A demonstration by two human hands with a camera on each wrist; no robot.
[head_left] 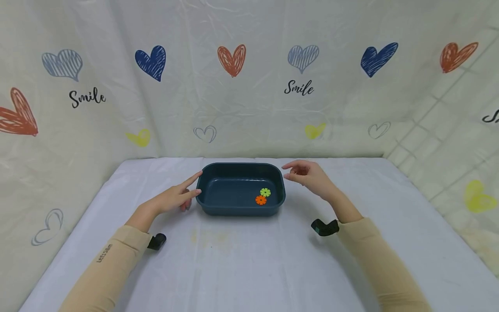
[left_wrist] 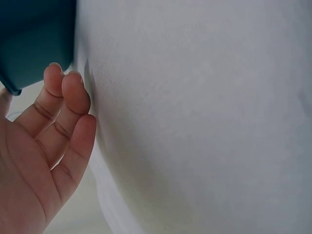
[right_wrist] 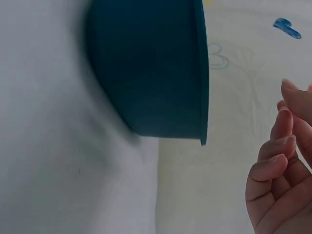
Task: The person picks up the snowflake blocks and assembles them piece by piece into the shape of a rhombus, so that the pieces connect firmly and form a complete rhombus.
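A dark teal rectangular tub (head_left: 238, 211) stands on the white-covered table. Inside it, toward the right, lie a yellow-green flower-shaped disc (head_left: 265, 192) and an orange one (head_left: 260, 200) just in front. At the tub's left rim is my left hand (head_left: 171, 198), its index finger and thumb stretched out to the edge. The left wrist view shows its other fingers (left_wrist: 75, 95) loosely bent below the rim. Beside the right rim, my right hand (head_left: 309, 174) hovers apart from the tub. Its fingers are loosely curled with nothing between them, as the right wrist view also shows.
A white cloth (head_left: 241, 268) covers the table, with faint yellowish stains in front of the tub. Behind hangs a pale curtain (head_left: 257, 104) printed with hearts and "Smile". A black wrist device (head_left: 325, 227) sticks out from the right cuff, and another (head_left: 157, 241) from the left.
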